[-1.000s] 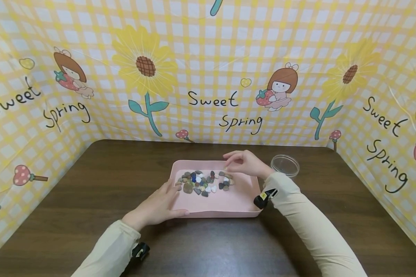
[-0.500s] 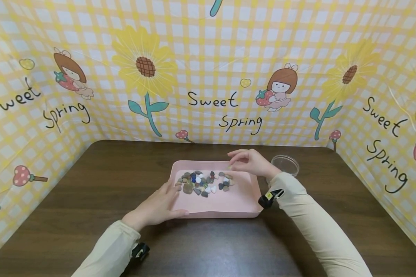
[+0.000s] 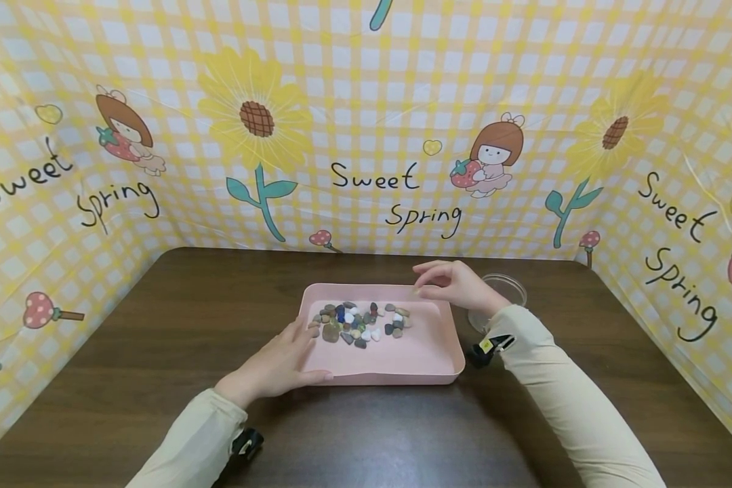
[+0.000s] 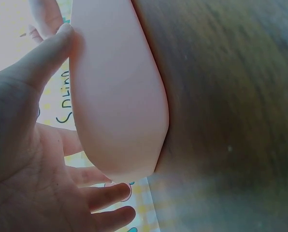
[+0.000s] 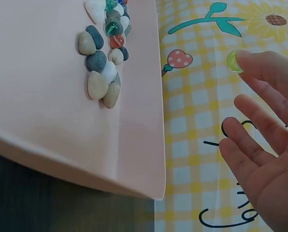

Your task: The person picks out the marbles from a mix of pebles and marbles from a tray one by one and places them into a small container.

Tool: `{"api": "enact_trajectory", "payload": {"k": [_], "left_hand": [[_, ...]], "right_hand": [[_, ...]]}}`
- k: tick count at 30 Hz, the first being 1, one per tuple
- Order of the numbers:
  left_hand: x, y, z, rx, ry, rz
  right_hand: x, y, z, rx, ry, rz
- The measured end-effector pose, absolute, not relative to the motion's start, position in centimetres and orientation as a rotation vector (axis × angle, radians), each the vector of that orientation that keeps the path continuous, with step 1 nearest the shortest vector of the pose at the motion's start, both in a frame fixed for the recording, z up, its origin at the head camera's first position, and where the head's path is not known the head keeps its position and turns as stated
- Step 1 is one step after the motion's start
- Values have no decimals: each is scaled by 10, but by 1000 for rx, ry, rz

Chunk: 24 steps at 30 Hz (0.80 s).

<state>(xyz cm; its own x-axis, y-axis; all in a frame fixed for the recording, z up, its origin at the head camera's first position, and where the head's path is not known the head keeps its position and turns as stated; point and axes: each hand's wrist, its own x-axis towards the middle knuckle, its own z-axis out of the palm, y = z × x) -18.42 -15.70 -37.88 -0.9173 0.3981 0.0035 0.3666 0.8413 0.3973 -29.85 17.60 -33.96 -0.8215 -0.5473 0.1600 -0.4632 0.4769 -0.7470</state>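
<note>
A pink tray (image 3: 378, 362) holds a loose spread of pebbles and glass marbles (image 3: 350, 318), with a smaller group of pebbles (image 3: 396, 322) to the right. My left hand (image 3: 272, 362) rests at the tray's front left corner. In the left wrist view its thumb (image 4: 57, 43) touches the rim, and the fingers extend fairly straight past the corner. Above the tray's back right rim, my right hand (image 3: 460, 286) pinches a yellow-green glass marble (image 5: 234, 61) between thumb and index finger. Its other fingers are spread and hold nothing.
A clear round container (image 3: 506, 290) stands on the dark wooden table (image 3: 366, 434) just right of the tray, partly hidden by my right hand and wrist. Checked cloth (image 3: 366, 102) with printed flowers walls the table at the back and both sides.
My right hand has moved right with the marble, from over the pebbles toward the clear container. The left hand and the tray have stayed put.
</note>
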Motion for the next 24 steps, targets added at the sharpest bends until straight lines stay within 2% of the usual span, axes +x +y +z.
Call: {"api": "enact_trajectory", "payload": {"k": [24], "left_hand": [[-184, -157, -379, 630, 2948, 600]], "right_hand": [[-288, 208, -332, -784, 2680, -1329]]}}
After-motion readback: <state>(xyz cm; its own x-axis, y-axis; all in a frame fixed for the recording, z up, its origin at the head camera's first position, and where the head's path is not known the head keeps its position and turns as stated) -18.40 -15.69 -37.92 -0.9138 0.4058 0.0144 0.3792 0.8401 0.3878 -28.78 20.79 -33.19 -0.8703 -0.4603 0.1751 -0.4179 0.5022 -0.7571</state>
